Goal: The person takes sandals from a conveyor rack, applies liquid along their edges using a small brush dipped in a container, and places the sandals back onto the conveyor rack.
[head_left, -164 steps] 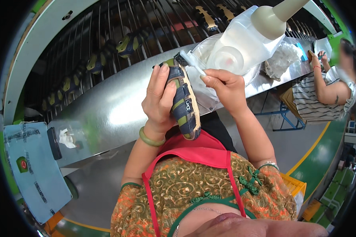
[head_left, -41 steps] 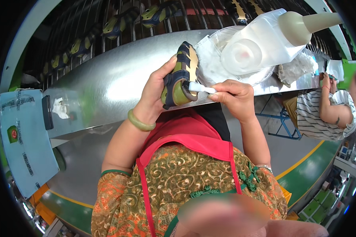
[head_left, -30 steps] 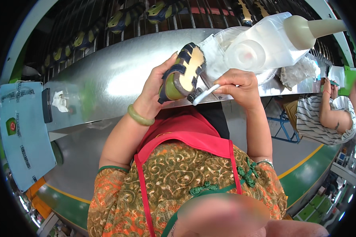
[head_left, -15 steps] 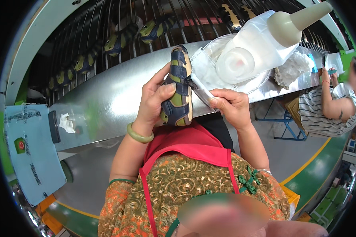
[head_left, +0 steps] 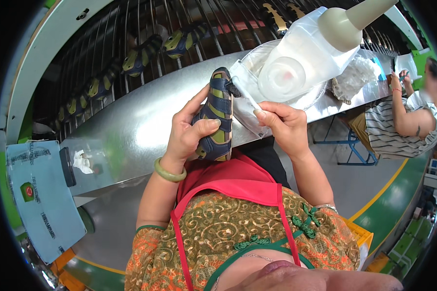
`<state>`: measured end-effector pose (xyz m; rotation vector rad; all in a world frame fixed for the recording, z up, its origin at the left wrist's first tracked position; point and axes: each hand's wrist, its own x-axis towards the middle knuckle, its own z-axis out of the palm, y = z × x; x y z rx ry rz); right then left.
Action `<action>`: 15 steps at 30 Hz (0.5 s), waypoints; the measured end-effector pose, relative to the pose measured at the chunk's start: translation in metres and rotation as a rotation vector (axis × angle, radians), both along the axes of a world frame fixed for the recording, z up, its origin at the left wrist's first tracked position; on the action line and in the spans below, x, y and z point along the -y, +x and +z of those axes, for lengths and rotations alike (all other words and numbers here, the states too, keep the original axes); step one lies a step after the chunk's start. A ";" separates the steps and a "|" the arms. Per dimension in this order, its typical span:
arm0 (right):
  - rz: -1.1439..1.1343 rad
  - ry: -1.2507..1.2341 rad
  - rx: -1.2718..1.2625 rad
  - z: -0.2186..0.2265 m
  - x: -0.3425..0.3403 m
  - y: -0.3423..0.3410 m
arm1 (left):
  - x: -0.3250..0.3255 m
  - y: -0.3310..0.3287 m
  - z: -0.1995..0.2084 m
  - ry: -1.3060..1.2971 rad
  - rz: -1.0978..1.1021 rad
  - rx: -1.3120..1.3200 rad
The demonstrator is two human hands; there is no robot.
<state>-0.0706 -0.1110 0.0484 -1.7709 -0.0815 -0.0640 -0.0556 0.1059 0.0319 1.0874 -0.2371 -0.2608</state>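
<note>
My left hand (head_left: 187, 130) is closed round a navy and green strapped sandal (head_left: 220, 114), its thumb across the straps. The sandal stands on end, its sole edge turned to the right. Between the thumb and fingers of my right hand (head_left: 287, 125) is the white handle of a small brush (head_left: 246, 93). Its dark bristles touch the sandal's right edge near the upper end. Just beyond my right hand, a large translucent squeeze bottle (head_left: 303, 56) with a beige nozzle leans over a clear round dish (head_left: 320, 97).
A metal bench (head_left: 131, 121) runs across in front of me. Behind it, a rack of metal rods (head_left: 230, 29) carries several similar sandals (head_left: 141, 56). White crumpled material (head_left: 357, 77) lies right of the bottle. A blue box (head_left: 46, 199) stands left; a co-worker (head_left: 403, 121) sits right.
The sandal has turned slightly and shows less of its sole edge. The brush tip has shifted along that edge toward the upper end. The whole view has shifted a little.
</note>
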 end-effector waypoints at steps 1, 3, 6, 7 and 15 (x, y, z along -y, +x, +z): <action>-0.002 -0.001 0.001 -0.001 0.000 0.002 | 0.000 0.000 0.000 0.000 -0.016 -0.007; -0.038 0.056 0.007 -0.003 0.001 0.006 | 0.001 0.000 -0.008 -0.046 0.006 -0.047; -0.022 0.172 -0.070 0.000 0.006 0.006 | -0.003 0.001 -0.018 -0.226 0.047 -0.094; -0.017 0.174 -0.061 0.001 0.007 0.006 | -0.005 0.002 -0.020 -0.361 0.062 -0.106; 0.021 0.264 -0.013 0.011 0.021 0.006 | -0.002 0.016 -0.030 0.114 0.224 0.401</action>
